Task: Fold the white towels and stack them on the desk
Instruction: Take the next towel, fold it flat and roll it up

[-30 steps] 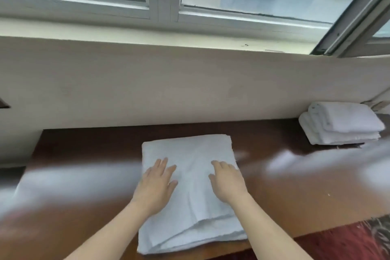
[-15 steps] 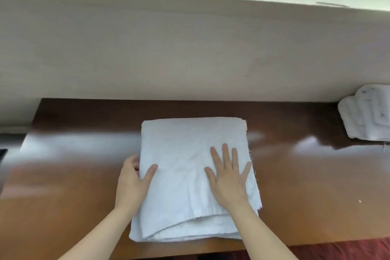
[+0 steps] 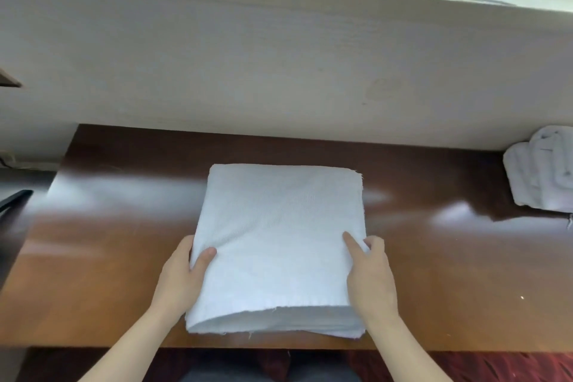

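Head view shows the left hand [image 3: 181, 281] pinching the left edge of the folded white towel [image 3: 279, 245], thumb on top; the right hand [image 3: 370, 277] grips its right edge. This towel lies on the desk [image 3: 108, 257]; right of it, well apart, sits a stack of towels [image 3: 541, 172].

Soft daylight from above the far edge, fairly bright overall. Pale glare bands streak the glossy bench [image 3: 434, 257] across its middle, left and right. Shadows faint. Wide-angle bend curves the far wall [image 3: 279, 71]. Slight softness overall; towel stack [image 3: 542, 170] at far-right corner smeared.
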Tool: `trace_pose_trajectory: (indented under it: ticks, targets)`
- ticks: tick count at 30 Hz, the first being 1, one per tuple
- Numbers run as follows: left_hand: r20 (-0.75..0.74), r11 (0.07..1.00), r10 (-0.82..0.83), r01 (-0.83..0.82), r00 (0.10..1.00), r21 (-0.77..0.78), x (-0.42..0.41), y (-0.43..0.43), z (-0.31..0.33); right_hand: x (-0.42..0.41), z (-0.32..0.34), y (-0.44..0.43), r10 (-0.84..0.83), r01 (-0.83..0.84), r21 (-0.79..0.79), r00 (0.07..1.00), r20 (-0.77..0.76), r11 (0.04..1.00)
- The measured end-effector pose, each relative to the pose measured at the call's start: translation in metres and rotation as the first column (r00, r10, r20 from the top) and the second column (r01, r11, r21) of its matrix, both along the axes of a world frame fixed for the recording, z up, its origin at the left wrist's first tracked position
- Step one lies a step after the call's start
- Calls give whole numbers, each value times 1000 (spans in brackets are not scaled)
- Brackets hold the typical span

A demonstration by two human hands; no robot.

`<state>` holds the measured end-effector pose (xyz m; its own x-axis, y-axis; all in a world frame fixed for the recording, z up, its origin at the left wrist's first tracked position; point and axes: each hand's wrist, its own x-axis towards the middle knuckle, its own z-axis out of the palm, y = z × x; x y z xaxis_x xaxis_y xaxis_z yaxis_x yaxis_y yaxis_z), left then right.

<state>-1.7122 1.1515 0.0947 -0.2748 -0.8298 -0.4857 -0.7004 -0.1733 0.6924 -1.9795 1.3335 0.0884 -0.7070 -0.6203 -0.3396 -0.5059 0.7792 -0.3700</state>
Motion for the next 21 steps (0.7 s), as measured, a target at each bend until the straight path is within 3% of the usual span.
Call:
trace_pose_trajectory:
  ticks: [3, 7, 9, 12, 16, 18, 21]
  targets:
    - [58, 998, 12, -15, 998, 55, 5, 5, -7, 17, -7, 12, 135, -118, 189, 987, -84, 975]
    - [169, 999, 1, 7, 986, -44, 12, 0, -12, 14, -5, 4, 109, -83, 103, 956, -272, 991]
    - [186, 1000, 1, -1, 983, -3, 12, -4, -14, -1, -3, -19, 147, -133, 65, 931, -334, 989]
    - [150, 993, -4, -14, 989, 120, -1, -6, -14, -23, 4, -74, 294, -296, 39, 909, -296, 954]
    - [67, 989, -60, 50, 996, 136, -11, -13, -13, -42, 0, -141, 560, -549, 114, 798, -223, 828]
    - [60, 989, -137, 132, 989, 72, -8, -22, -14, -52, -8, -158, 589, -557, 202, 788, -179, 806]
    - [189, 963, -243, 260, 951, -70, 0, -42, -19, -66, -12, -158, 524, -471, 274, 836, -164, 838]
